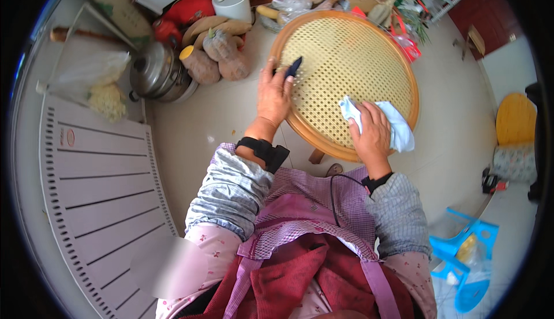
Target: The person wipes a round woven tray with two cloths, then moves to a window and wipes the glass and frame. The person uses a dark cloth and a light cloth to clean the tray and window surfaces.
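In front of me stands a round table point(329, 81) with a woven cane-pattern top and a wooden rim. My left hand point(275, 94) lies at its left edge, with a small dark object point(294, 67) at the fingertips; whether the fingers grip it cannot be told. My right hand point(373, 135) is closed over a light blue cloth point(396, 124), pressed on the table's near right part. One end of the cloth hangs over the rim. A black strap is around each wrist.
Pumpkins point(201, 65), a lidded steel pot point(153, 72) and a white bucket point(232, 5) stand beyond the table to the left. A white slatted panel point(104, 180) runs along the left. Bagged vegetables point(298, 5) lie behind the table. A blue plastic stool point(465, 249) is at the lower right.
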{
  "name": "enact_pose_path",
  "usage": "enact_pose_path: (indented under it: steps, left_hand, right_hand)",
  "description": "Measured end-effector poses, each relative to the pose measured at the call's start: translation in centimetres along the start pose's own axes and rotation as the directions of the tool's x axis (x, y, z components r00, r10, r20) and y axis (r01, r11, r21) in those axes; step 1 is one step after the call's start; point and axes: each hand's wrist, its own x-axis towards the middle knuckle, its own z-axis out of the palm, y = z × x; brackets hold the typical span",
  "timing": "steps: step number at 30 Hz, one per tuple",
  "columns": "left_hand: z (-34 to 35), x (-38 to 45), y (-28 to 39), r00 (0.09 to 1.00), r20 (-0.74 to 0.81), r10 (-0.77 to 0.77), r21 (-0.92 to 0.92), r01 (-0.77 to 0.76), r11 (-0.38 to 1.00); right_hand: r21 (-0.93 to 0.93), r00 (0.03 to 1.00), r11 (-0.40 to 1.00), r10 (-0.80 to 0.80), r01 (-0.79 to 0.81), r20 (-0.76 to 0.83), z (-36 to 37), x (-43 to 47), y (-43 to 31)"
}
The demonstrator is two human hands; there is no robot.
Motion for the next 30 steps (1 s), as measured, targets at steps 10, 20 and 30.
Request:
enact_pose_path:
  steps: [10,20,30]
  left_hand:
    - [-0.3,-6.2,1.6,0.989,0.140,0.045,0.039,-0.051,0.998]
    - [-10.2,-0.5,12.4,0.979,-0.122,0.166,-0.088,-0.177,0.980]
    - [-3.6,0.4,10.8,0.929,0.213,0.303,0.092,-0.328,0.940]
  right_hand:
    - [0.094,0.998,0.994,0.065,-0.063,-0.017,0.0,0.0,0.9]
    - [0.217,0.988,0.976,0.041,-0.008,-0.149,-0.5,-0.6,0.3]
    - [0.254,0.975,0.967,0.037,0.020,-0.217,1.4,-0.5,0.9]
